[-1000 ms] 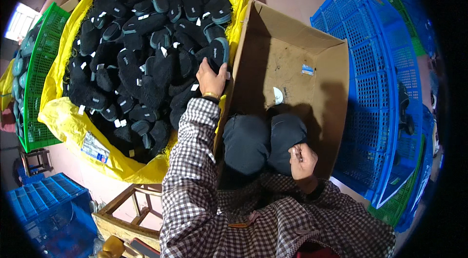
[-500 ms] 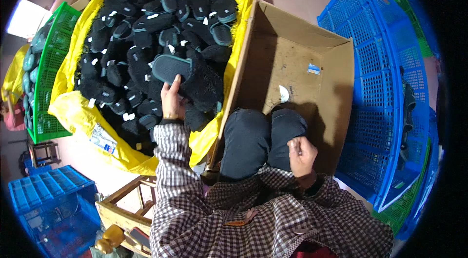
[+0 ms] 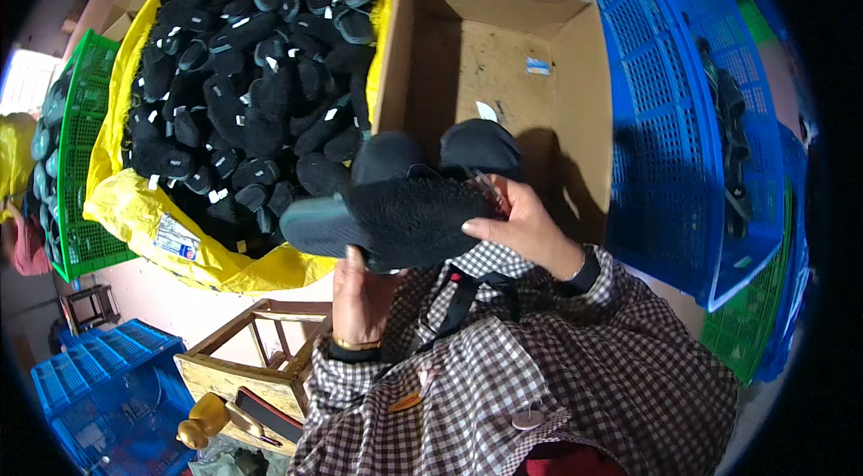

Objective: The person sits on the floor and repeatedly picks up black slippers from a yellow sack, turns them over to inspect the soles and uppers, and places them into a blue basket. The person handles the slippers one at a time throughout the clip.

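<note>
A black fuzzy slipper (image 3: 413, 217) with a grey-green sole lies across my lap, held in both hands. My left hand (image 3: 360, 301) grips it from below near the sole end at left, its thumb against the sole. At the other end, my right hand (image 3: 526, 224) closes on the slipper, thumb on the fuzzy upper. Something thin and partly shiny shows between the right fingers; its kind cannot be made out. To the left, a yellow sack (image 3: 112, 148) holds a heap of similar black slippers (image 3: 261, 107), many with small white tags.
An open cardboard box (image 3: 503, 40) stands beyond my knees, with scraps inside. Blue plastic crates (image 3: 665, 143) rise at right. A green crate (image 3: 90, 143) with footwear stands at far left. A wooden stool (image 3: 243, 359) and a blue crate (image 3: 103, 386) are at lower left.
My left hand has brought the slipper from over the heap to my lap. My right hand has moved from beside my knee onto the slipper. The view has shifted.
</note>
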{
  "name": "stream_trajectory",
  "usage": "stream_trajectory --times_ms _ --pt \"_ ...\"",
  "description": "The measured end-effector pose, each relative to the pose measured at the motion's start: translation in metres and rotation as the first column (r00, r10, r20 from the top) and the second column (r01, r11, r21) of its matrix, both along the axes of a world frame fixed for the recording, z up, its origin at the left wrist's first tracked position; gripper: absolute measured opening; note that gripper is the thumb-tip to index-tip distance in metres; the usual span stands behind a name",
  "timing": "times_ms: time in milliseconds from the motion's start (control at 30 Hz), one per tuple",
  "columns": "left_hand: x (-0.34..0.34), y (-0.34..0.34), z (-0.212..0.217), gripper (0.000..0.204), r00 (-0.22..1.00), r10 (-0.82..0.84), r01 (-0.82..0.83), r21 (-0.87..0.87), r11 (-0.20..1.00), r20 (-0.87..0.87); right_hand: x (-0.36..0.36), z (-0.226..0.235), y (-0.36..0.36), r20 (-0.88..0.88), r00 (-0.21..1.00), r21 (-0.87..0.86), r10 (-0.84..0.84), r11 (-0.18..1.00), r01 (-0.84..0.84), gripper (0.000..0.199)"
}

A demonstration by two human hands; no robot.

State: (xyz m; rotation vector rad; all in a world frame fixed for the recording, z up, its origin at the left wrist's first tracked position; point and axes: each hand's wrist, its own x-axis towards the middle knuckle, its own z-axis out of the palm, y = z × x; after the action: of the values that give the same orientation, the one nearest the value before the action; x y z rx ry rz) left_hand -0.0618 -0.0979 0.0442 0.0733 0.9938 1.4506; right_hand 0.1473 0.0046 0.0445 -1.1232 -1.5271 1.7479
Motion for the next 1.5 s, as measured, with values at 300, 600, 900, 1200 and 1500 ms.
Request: stream_trajectory --times_ms 300,600,900,1200,1500 --pt "0.001 0.011 0.044 0.03 0.176 -0.183 0.598 -0.043 0.8 -0.967 0.07 0.001 -0.004 0.256 0.948 0.092 0.188 0.972 -0.218 0.048" --pt "0.047 0.048 0.0 0.009 0.23 -0.112 0.645 0.065 0.761 -0.967 0.074 -0.012 -0.02 0.226 0.964 0.172 0.136 0.969 -0.177 0.047" --pt "0.049 0.057 -0.013 0.011 0.39 -0.19 0.619 0.103 0.779 -0.901 0.083 0.011 -0.014 0.599 0.781 0.465 -0.179 0.871 -0.157 0.03" --pt "0.051 0.055 -0.007 0.007 0.355 -0.081 0.609 0.165 0.776 -0.931 0.075 0.029 -0.002 0.74 0.665 0.51 -0.099 0.727 -0.46 0.042" --pt "0.054 0.046 -0.002 0.008 0.363 -0.073 0.625 0.184 0.759 -0.929 0.069 0.03 0.005 0.807 0.588 0.415 0.043 0.667 -0.618 0.034"
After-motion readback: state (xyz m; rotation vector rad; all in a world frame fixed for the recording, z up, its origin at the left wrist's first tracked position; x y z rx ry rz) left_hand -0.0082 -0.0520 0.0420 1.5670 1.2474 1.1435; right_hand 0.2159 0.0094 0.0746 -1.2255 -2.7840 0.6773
